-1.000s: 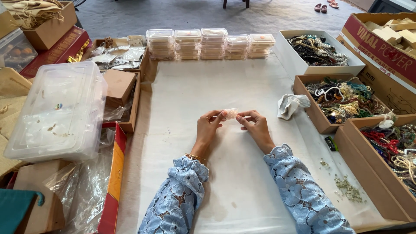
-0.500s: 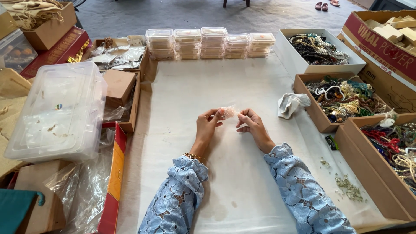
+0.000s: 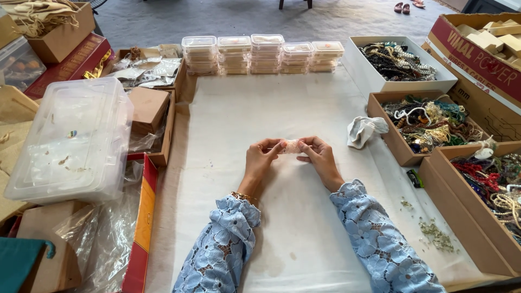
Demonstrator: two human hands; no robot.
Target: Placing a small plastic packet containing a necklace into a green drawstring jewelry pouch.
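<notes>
Both hands pinching one small pinkish pouch over the white sheet.
Left hand (image 3: 261,160) and right hand (image 3: 319,158) each gripping an end of pouch (image 3: 292,146), long axis left-right, equally near; clear boxes (image 3: 262,53) stacked beyond.

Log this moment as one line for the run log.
left hand: holds small pinkish packet | right hand: holds same packet | over white sheet

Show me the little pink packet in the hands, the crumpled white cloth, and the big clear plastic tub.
pink packet (image 3: 293,146), head view, its middle between the fingertips
white cloth (image 3: 364,130), head view, its bunched centre
clear plastic tub (image 3: 70,138), head view, its lid
</notes>
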